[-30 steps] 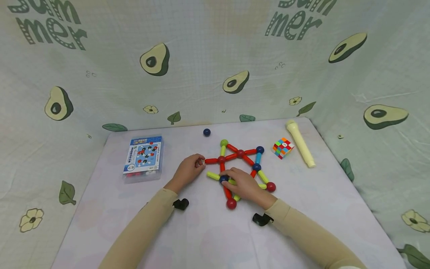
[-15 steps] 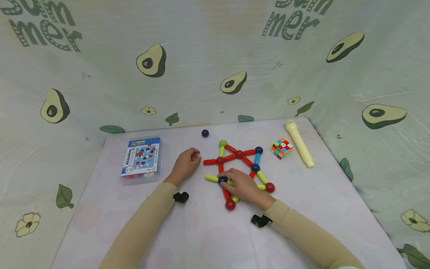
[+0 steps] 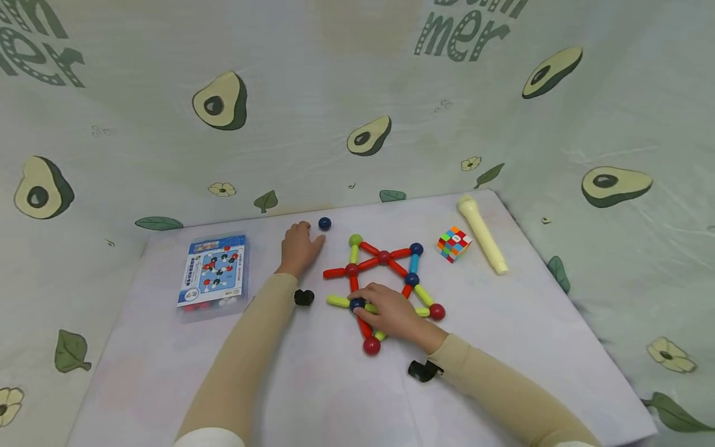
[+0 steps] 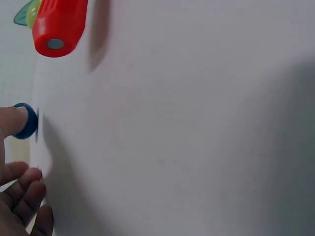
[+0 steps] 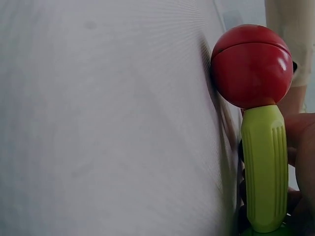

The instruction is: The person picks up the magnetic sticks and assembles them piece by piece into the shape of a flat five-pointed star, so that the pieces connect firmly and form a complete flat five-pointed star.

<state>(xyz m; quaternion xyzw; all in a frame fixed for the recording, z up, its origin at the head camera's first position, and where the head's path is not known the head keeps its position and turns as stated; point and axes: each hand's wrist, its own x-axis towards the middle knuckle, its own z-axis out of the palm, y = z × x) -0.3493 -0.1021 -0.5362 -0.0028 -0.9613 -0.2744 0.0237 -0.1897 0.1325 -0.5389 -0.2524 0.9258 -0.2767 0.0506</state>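
A flat frame of magnetic rods and balls lies on the table, with red rods (image 3: 368, 263), lime rods (image 3: 338, 301) and a light-blue rod (image 3: 414, 263). My right hand (image 3: 393, 313) pinches a dark-blue ball (image 3: 357, 304) at the frame's left side between thumb and fingers. My left hand (image 3: 300, 248) reaches beside a loose dark-blue ball (image 3: 324, 223), fingers spread and holding nothing. In the left wrist view the thumb overlaps that blue ball (image 4: 31, 123); contact is unclear. A red rod (image 4: 60, 27) shows its metal end disc there. The right wrist view shows a red ball (image 5: 252, 66) joined to a lime rod (image 5: 266, 167).
A clear plastic box (image 3: 215, 273) with a printed molecule card stands on the left. To the right of the frame are a colourful puzzle cube (image 3: 454, 244) and a pale-yellow toy microphone (image 3: 483, 234). A printed cloth (image 3: 301, 155) hangs behind the table (image 3: 491, 385).
My left hand has let go of the left red rod's end and moved away from me to the loose blue ball. My right hand stays on the frame. The head view has shifted slightly right.
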